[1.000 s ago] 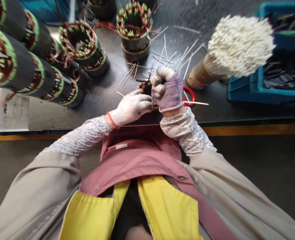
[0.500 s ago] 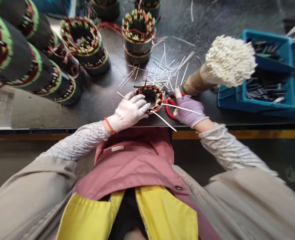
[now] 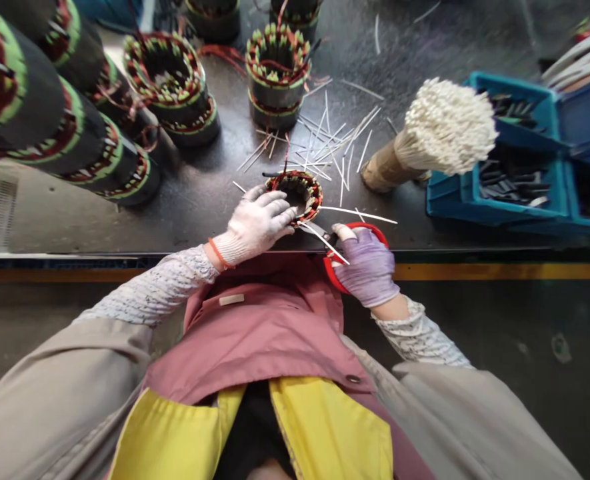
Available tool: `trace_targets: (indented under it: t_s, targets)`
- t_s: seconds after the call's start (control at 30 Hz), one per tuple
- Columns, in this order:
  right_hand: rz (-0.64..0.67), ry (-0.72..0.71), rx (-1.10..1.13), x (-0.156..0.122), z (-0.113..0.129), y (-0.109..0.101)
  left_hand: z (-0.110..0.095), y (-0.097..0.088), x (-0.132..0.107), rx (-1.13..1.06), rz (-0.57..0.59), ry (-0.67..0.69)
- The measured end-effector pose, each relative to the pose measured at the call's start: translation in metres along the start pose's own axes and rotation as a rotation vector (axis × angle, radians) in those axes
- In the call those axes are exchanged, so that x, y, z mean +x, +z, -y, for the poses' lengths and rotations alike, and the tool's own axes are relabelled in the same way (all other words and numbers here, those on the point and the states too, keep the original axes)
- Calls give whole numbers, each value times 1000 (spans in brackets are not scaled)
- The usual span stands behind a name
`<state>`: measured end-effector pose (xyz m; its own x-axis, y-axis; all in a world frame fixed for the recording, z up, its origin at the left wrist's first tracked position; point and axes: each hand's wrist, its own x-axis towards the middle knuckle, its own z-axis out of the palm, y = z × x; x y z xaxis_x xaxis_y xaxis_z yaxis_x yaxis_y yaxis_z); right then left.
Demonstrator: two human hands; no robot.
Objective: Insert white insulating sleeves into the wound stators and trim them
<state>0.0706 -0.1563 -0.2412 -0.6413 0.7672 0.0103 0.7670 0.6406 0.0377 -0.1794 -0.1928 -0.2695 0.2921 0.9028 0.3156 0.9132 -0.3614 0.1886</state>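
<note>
My left hand (image 3: 257,223), in a white knitted glove, is closed over the left side of a small wound motor stator (image 3: 317,193), fingers on its rim. Two white cords stick out of the stator: one cord (image 3: 367,214) reaches right, the other cord (image 3: 332,249) slants toward the table edge. In a purple fingerless glove, my right hand (image 3: 367,263) grips red-handled scissors (image 3: 333,273). Their blades point left, close to the slanting cord near the stator's front rim. Whether they touch the cord, I cannot tell.
Stacked stators (image 3: 89,147) line the left, and further stators (image 3: 277,80) stand behind. Loose white cord pieces (image 3: 319,137) lie scattered mid-table. At right are an upright bundle of white cords (image 3: 449,123) and blue bins (image 3: 519,208) holding dark pieces.
My right hand has picked up the scissors from the table and brought them toward me, blades at the stator's front. My left hand stays on the stator.
</note>
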Motion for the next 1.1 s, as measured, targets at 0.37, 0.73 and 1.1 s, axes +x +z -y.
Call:
trace_targets:
  t_s: [0.37,0.73,1.1]
  targets:
    - [90,41,-41,3,-14,-1,1,-4,0,-62,7,-16]
    - [56,87,163,17,-26,15,11,-15,-2,-69,86,22]
    - [89,78,155,66,-30,-4,-32,-25,38,95,240,46]
